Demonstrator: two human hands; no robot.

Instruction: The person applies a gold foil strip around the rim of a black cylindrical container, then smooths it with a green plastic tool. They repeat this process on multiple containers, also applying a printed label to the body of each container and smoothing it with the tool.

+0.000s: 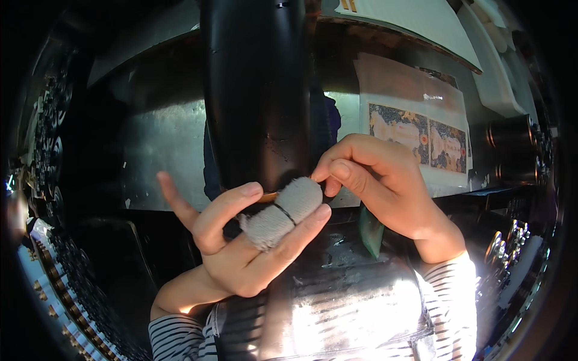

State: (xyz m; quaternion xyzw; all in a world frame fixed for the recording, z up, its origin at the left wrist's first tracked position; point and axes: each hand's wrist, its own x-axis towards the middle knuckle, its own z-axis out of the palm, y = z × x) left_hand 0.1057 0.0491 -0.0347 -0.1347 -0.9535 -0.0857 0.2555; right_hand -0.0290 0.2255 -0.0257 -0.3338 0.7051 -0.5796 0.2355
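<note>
My left hand (244,259) is stretched out, palm turned partly away, its fingers apart. A thick, fuzzy grey cloth finger cover (301,200), bound round its middle with a thin black band, sits on one finger. My right hand (376,180) is closed in a pinch at the cover's rounded far tip. Anything between its fingertips is too small or hidden to make out. Just beyond both hands rises a large, smooth black cylinder (256,102), with a thin orange-brown edge showing at its near end beside my left fingers.
Under my right hand stands a green pointed piece (370,233). At the right, printed sheets (415,129) in a clear sleeve lie on the grey work surface (165,141). A black canister (512,150) is farther right, and a glossy dark apron (337,271) covers my front.
</note>
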